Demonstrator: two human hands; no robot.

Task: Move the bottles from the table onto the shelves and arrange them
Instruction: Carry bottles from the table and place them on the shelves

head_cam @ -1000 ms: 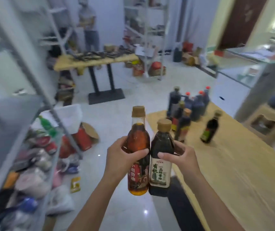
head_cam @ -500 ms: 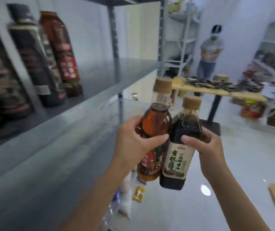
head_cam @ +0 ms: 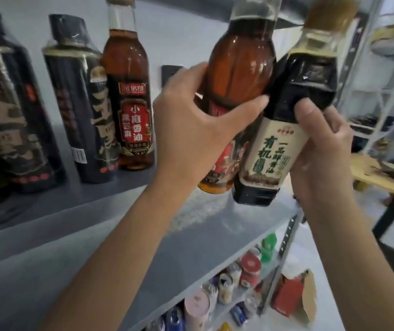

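Up on the grey shelf [head_cam: 90, 237] three bottles stand upright in a row against the wall: two tall black-wrapped bottles [head_cam: 78, 108] with gold lettering, and to their right an amber shelf bottle [head_cam: 129, 101] with a red label, filled with reddish-brown liquid up to its clear neck. The person holds two more in front of the shelf's right end, above its surface and not resting on it. The left hand [head_cam: 191, 132] grips the amber bottle [head_cam: 241, 70], which is full of clear orange-brown liquid. The thumb lies across its front and the fingers curl round the back, so the grip sits at the middle of the body, over the upper part of its red label. The right hand [head_cam: 325, 154] grips the dark bottle [head_cam: 310, 84], which holds near-black liquid below a clear neck and a tan cap. Its thumb presses on the dark shoulder just above the cream label, and its fingers wrap the right side. The two held bottles touch side by side, both tilted with their tops leaning right, and their bases hang free below the hands. On the lower shelf [head_cam: 217, 314] sit cans and jars, too blurred to read. A wooden table [head_cam: 380, 180] stands off to the right.
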